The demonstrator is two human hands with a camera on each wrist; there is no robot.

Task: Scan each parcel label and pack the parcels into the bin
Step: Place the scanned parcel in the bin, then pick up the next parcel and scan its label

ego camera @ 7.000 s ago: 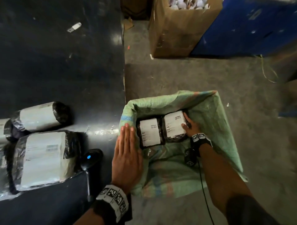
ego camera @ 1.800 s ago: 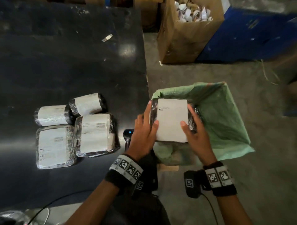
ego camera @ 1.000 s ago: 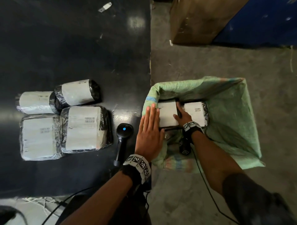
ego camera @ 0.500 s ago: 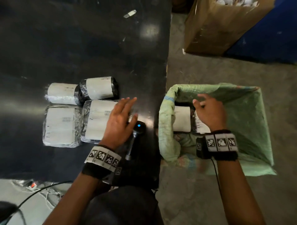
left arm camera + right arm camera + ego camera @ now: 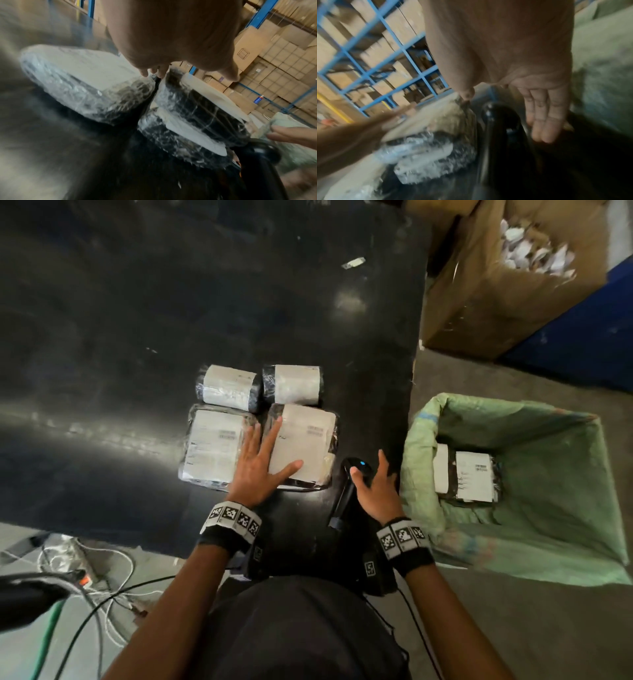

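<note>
Four wrapped parcels with white labels lie on the black table (image 5: 137, 320): two rolled ones at the back (image 5: 227, 386) (image 5: 294, 385) and two flat ones in front (image 5: 210, 450) (image 5: 308, 446). My left hand (image 5: 270, 453) rests flat with spread fingers on the front right parcel (image 5: 205, 108). The black scanner (image 5: 346, 494) lies by the table's right edge, blue light on. My right hand (image 5: 371, 481) is on it, thumb on its head, fingers (image 5: 542, 119) straight along its right side. The green sack-lined bin (image 5: 424, 419) on the floor holds two parcels (image 5: 476, 481) (image 5: 442, 467).
A brown cardboard box (image 5: 479, 313) of paper scraps stands on the floor beyond the bin, beside a blue wall (image 5: 582, 337). Cables (image 5: 102, 570) lie on the floor at lower left. Racks of cartons fill the background in the wrist views.
Both hands lowered a parcel into the bin. My left hand then went from the bin's rim to the front right parcel, and my right hand came out of the bin onto the scanner.
</note>
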